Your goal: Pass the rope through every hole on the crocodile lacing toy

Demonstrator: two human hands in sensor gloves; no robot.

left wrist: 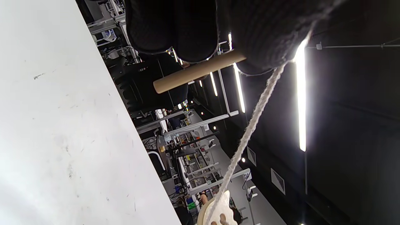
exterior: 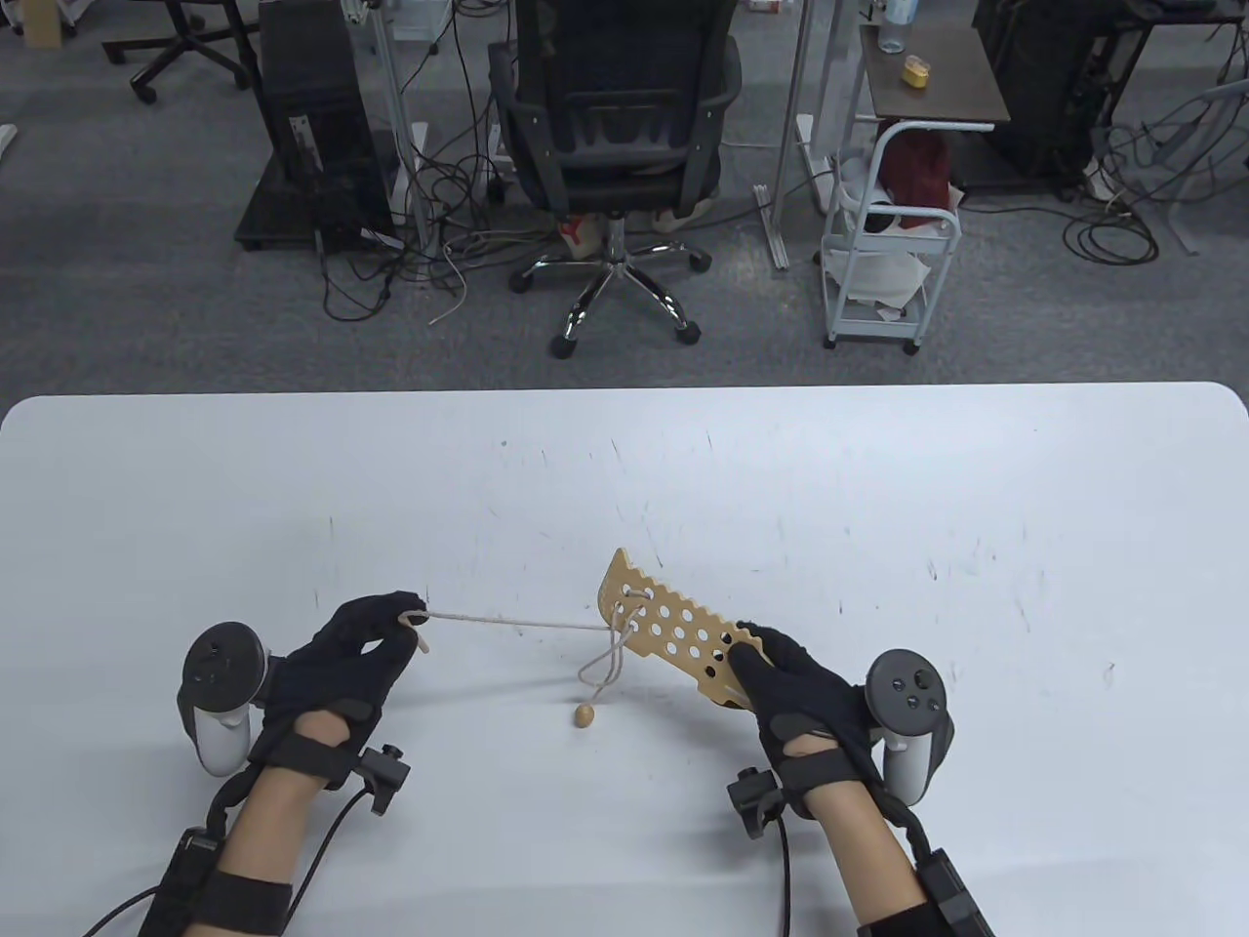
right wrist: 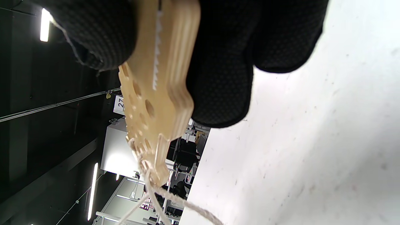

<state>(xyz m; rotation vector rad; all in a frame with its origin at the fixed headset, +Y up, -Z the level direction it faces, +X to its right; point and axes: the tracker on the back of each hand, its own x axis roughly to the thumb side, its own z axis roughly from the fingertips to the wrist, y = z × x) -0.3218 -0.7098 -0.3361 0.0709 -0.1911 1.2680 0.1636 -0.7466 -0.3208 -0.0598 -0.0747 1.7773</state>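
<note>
Near the front-centre of the white worktop (exterior: 878,508), the wooden crocodile lacing toy (exterior: 673,625) is held raised and tilted by the right hand (exterior: 795,683), w/ thumb on top and fingers curled under one end; the grip is seen close up in the right wrist view, where the board's edge is pinched between the gloved fingers (right wrist: 225,62). The rope (exterior: 517,621) is seen passed through holes at the toy's far end only; most other holes are unthreaded. From there the rope is stretched taut to the left hand (exterior: 356,659), by which its wooden needle tip (left wrist: 198,71) is pinched between thumb and fingertips. A slack loop is hung below the toy, and the wooden bead (exterior: 584,716) at the rope's other end is rested on the worktop, approx. between the two hands. Beyond the worktop, an office chair (exterior: 620,127) and a white cart (exterior: 888,244) are seen on the floor.
</note>
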